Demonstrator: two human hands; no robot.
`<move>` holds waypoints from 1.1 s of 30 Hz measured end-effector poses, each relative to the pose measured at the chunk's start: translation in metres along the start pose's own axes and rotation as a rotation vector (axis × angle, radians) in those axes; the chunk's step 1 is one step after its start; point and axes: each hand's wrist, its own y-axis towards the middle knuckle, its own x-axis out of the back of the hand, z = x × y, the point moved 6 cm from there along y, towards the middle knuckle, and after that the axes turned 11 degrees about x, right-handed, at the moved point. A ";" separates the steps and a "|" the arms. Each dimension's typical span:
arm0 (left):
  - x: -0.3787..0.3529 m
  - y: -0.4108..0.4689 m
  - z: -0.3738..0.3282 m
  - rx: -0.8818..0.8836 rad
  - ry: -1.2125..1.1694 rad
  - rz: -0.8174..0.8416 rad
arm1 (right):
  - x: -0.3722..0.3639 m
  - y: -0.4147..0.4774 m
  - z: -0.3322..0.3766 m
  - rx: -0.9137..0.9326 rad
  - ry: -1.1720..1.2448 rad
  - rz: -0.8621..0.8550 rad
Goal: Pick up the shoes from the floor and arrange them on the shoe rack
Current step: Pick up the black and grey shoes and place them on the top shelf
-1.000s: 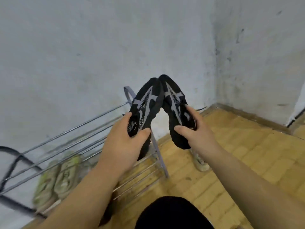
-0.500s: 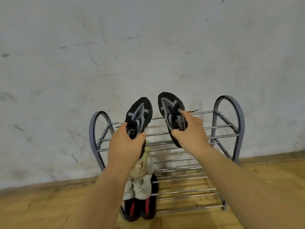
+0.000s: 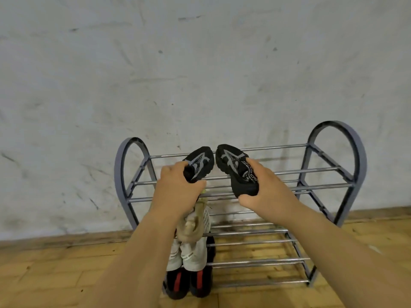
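A metal shoe rack with several tiers of bars stands against the wall. My left hand grips one black shoe with grey markings at its heel, toe pointing to the wall, over the top tier. My right hand grips the matching black shoe beside it, its sole on or just above the top bars. The two toes nearly touch.
On the rack's left side sit a beige pair, a white pair below it and a black-and-red pair at the bottom. The rack's right half holds nothing. Wooden floor lies in front, a scuffed white wall behind.
Both hands have lowered the black shoes from above the rack down to its top tier and brought the toes closer together. The view has moved nearer the rack.
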 end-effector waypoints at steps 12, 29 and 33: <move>0.015 0.001 0.031 -0.129 0.090 -0.119 | -0.014 -0.005 0.017 0.067 -0.066 -0.090; 0.043 -0.001 0.061 -0.035 0.373 -0.461 | -0.046 0.004 0.041 0.081 -0.169 -0.077; 0.050 0.003 0.081 0.052 0.219 -0.318 | -0.063 0.016 0.060 0.098 -0.216 -0.055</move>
